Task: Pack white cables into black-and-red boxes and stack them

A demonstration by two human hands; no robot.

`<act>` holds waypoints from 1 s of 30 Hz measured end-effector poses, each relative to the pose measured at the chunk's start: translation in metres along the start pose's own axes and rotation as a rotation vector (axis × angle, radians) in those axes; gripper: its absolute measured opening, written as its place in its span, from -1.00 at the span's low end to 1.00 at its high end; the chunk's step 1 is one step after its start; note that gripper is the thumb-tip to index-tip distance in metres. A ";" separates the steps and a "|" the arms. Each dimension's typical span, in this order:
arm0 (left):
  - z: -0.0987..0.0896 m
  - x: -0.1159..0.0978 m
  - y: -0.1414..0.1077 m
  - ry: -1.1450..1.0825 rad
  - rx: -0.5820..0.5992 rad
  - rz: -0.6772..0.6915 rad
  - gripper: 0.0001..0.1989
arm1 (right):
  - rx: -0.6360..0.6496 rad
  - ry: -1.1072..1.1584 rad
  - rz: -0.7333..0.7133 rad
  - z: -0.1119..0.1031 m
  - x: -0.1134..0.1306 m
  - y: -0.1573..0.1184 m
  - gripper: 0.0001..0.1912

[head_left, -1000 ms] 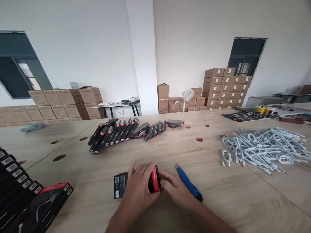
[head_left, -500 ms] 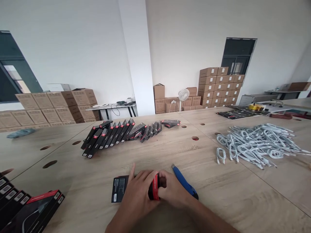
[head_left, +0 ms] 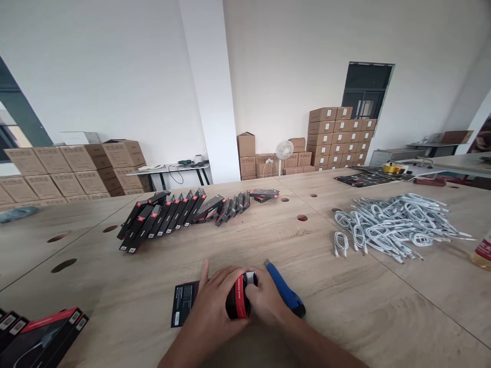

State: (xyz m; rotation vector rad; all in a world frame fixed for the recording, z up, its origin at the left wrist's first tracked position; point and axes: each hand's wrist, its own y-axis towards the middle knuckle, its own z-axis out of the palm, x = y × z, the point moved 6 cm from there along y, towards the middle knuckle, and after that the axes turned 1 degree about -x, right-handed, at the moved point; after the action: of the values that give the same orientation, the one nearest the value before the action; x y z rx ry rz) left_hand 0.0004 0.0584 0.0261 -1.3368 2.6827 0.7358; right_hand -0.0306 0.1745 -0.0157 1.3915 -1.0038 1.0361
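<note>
head view: at the lower centre of the frame, our left hand grips the black-and-red box, its end facing our right hand. our right thumb and fingers are closed at that end, against a pale piece. directly left, a flat black package lies on the worktop; the blue cutter lies just right. white cables occupy the right of the frame.

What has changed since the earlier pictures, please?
A pale piece now shows at the end of the red-banded box, by the right hand. The view swung right, bringing in a bottle. The left hand still holds the box; the blue cutter stayed put.
</note>
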 end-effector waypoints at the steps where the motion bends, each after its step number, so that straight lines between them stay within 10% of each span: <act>1: -0.001 0.000 0.000 -0.005 0.002 -0.004 -0.32 | -0.005 -0.005 0.000 0.000 -0.001 0.001 -0.83; 7: -0.006 0.010 -0.004 0.102 -0.111 -0.085 -0.37 | -0.057 -0.071 -0.081 -0.003 0.002 -0.005 -0.58; 13: -0.005 0.017 -0.008 0.226 -0.232 -0.120 -0.47 | -0.064 -0.626 -0.639 -0.001 0.024 -0.019 -0.64; 19: -0.010 0.008 -0.006 0.267 -0.293 -0.040 -0.43 | 0.027 -0.502 -0.391 0.001 0.009 -0.006 -0.50; 23: -0.007 0.008 -0.004 0.231 -0.256 -0.037 -0.40 | 0.099 -0.187 -0.087 0.002 0.000 -0.004 -0.78; 25: -0.007 0.012 -0.006 0.199 -0.237 -0.042 -0.37 | 0.015 -0.090 -0.006 -0.009 -0.002 0.000 -0.97; 30: -0.014 0.030 -0.013 0.165 -0.207 -0.132 -0.28 | -0.192 0.039 -0.010 -0.051 -0.004 0.017 -0.74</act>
State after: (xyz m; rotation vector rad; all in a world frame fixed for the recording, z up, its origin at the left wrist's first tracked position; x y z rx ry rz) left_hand -0.0061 0.0239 0.0260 -1.6735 2.6658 0.9499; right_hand -0.0505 0.2243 -0.0134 1.2146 -1.0383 0.9304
